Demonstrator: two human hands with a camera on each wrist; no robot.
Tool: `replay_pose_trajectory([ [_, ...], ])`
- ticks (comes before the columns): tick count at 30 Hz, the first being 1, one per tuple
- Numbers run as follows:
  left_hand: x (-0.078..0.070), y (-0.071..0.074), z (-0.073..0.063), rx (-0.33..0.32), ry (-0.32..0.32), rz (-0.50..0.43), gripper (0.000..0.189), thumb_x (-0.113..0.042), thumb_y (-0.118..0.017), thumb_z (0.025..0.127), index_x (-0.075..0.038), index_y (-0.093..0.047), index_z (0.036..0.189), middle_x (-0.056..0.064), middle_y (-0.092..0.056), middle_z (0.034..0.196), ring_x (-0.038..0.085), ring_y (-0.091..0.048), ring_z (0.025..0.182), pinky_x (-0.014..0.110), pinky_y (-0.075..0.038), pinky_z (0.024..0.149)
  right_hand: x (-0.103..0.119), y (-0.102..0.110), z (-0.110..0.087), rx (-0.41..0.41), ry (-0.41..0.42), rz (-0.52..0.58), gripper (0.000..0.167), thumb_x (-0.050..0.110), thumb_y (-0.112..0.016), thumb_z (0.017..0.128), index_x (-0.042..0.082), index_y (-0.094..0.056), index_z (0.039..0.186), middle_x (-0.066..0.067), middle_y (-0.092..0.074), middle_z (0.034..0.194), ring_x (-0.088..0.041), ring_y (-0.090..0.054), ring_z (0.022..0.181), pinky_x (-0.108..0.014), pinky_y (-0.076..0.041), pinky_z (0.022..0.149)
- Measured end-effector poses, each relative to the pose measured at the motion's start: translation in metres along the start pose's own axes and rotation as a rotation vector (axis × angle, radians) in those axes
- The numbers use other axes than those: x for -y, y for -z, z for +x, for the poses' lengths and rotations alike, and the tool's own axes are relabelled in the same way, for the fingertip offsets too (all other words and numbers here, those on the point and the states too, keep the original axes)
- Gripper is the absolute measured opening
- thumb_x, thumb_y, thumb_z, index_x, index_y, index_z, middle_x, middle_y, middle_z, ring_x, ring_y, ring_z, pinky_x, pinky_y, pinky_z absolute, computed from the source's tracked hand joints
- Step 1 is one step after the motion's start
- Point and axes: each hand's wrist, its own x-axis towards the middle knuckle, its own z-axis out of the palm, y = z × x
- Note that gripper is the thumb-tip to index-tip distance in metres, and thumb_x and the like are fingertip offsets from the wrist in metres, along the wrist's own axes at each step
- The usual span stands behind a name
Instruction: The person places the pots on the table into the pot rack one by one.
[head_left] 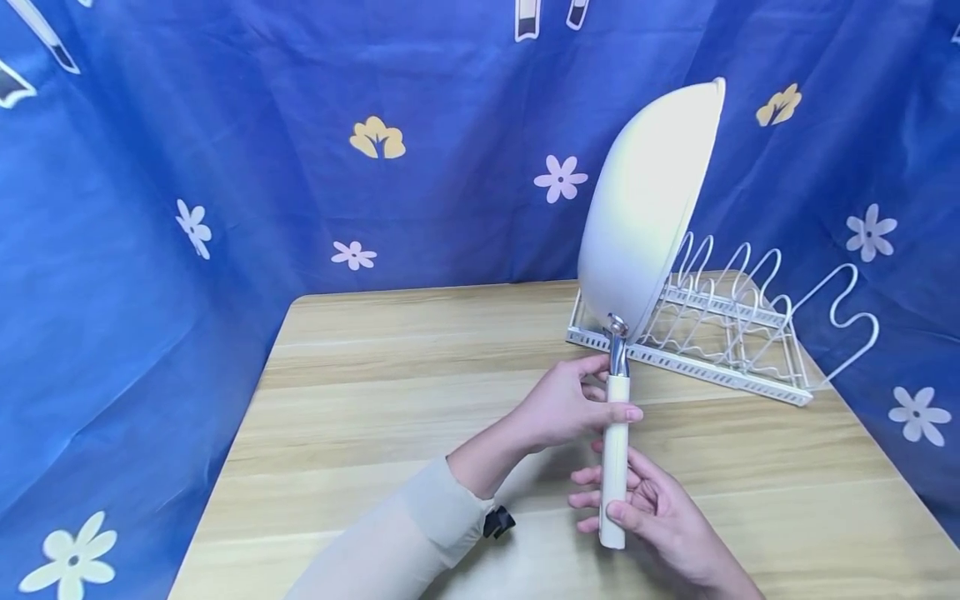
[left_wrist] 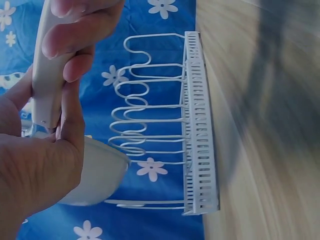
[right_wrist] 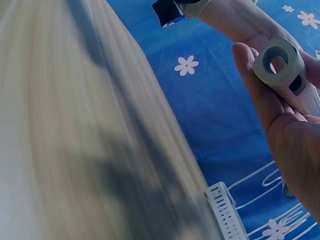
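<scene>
A white wok (head_left: 648,200) stands tilted on its edge, its rounded outside facing left and its long white handle (head_left: 615,467) pointing down toward me. My left hand (head_left: 562,404) holds the handle's upper part near the metal neck, thumb across the front. Lower down, my right hand (head_left: 667,521) grips near the handle's end, with its thumb on the near side and fingers behind. In the right wrist view, the handle end shows a round hanging hole. Behind the wok is a white wire rack (head_left: 720,367), partly hidden by it; whether they touch I cannot tell.
The rack has several upright wavy loops and sits at the back right of a light wooden table (head_left: 375,400). A blue cloth (head_left: 450,200) with flower prints hangs behind and beside the table. A small black device (head_left: 498,522) is at my left sleeve.
</scene>
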Motion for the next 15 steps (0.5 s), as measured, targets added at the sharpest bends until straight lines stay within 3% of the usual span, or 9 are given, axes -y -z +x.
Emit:
replay_pose_trajectory([
  [4, 0.004, -0.003, 0.009, 0.001, 0.012, 0.011, 0.078, -0.023, -0.093, 0.087, -0.006, -0.058, 0.154, 0.001, -0.083, 0.1, 0.009, -0.079, 0.085, 0.027, -0.065, 0.072, -0.001, 0.007, -0.003, -0.025, -0.027, -0.003, 0.065, -0.016, -0.037, 0.109, 0.005, -0.026, 0.169, -0.017, -0.064, 0.151, -0.028, -0.07, 0.135, -0.052, -0.063, 0.106],
  [15, 0.017, -0.009, 0.033, 0.007, 0.03, 0.037, 0.071, -0.025, -0.093, 0.087, -0.009, -0.064, 0.149, 0.0, -0.083, 0.095, 0.01, -0.077, 0.083, 0.035, -0.065, 0.078, -0.005, 0.026, -0.005, -0.023, -0.011, 0.108, 0.063, -0.018, -0.033, 0.108, 0.002, -0.027, 0.167, -0.017, -0.062, 0.151, -0.029, -0.07, 0.136, -0.049, -0.062, 0.108],
])
